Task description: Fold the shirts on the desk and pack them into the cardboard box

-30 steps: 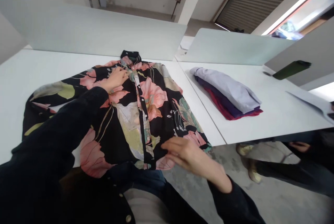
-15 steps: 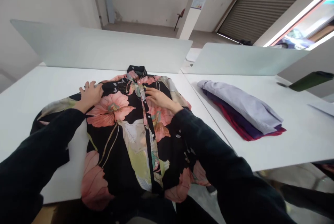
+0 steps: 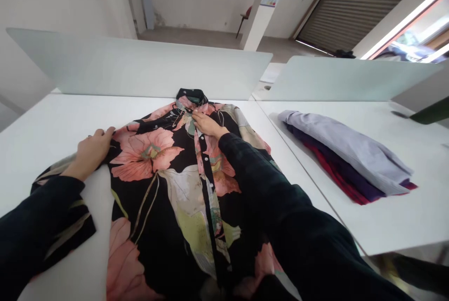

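Observation:
A black floral shirt [image 3: 185, 179] with large pink flowers lies front side up, its collar [image 3: 191, 99] away from me and its hem towards me. My left hand [image 3: 93, 149] is at the upper sleeve on the left, fingers curled over the fabric at the armhole. At the button placket just below the collar, my right hand [image 3: 207, 124] has its fingers drawn together on the cloth; its fingertips are partly hidden. The left sleeve runs down under my left forearm, while my right arm covers part of the shirt's right side.
The shirt lies on a white table [image 3: 38, 123]. A stack of folded clothes [image 3: 347, 151], pale lavender on top with purple and red below, lies on the adjoining table to the right. Frosted partitions [image 3: 157, 69] stand along the far edge. A dark green object [image 3: 433, 111] is at far right.
My left hand has moved left and nearer from the shirt's shoulder to the sleeve edge. My right hand has shifted slightly up along the placket, towards the collar. The view has moved closer.

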Available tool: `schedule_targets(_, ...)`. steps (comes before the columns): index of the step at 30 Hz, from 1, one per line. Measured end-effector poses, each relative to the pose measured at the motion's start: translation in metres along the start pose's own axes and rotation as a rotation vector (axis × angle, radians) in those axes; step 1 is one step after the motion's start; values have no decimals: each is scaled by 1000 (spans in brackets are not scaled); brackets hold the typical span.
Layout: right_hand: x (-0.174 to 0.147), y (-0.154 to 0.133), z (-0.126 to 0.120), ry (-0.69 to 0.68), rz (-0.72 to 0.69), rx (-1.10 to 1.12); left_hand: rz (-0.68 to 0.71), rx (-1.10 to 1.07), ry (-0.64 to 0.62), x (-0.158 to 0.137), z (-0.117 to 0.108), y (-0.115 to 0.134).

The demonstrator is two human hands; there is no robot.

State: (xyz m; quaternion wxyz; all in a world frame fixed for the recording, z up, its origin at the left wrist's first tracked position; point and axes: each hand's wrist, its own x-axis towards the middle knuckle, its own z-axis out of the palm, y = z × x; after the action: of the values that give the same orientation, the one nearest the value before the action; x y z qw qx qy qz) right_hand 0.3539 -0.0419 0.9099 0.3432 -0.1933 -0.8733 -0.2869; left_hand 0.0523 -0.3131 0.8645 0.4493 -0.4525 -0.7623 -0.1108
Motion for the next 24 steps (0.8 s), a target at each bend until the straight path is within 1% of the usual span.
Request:
schedule_targets(3,13,0,6,20,23,-17,45,51,12,21,-1,-14)
schedule_targets(6,24,-7,9,36,84,-27,89,42,22,37,-2,-18)
schedule_targets(7,27,-9,8,33,108,-25,93,33,47,40,-3,-16)
schedule_targets(9,28,-14,3,19,148,-7,95,10,141,40,-7,-7)
schedule_targets(11,21,-18,-10,15,164,22,108,-23,245,32,-14,5)
schedule_targets(12,15,-21,-18,16,159,38,122,-44,280,25,-17,12)
schedule_targets(14,-5,-28,-39,-2,122,73,194,-106,290,5,-21,26)
schedule_targets(15,-18,-34,-50,-29,90,94,262,-150,270,-7,-21,33)
schedule_targets(17,-49,-50,-71,-104,17,139,445,-262,221,-32,-20,48)
schedule_targets(19,-83,-71,-87,-173,-49,192,609,-393,195,-53,-15,66)
schedule_targets(20,-98,-82,-93,-198,-76,221,661,-456,192,-59,-14,75)
schedule_targets(22,-122,-103,-97,-235,-116,271,709,-546,190,-59,-13,97)
schedule_targets(24,-133,-119,-95,-250,-108,277,720,-575,199,-44,-17,120)
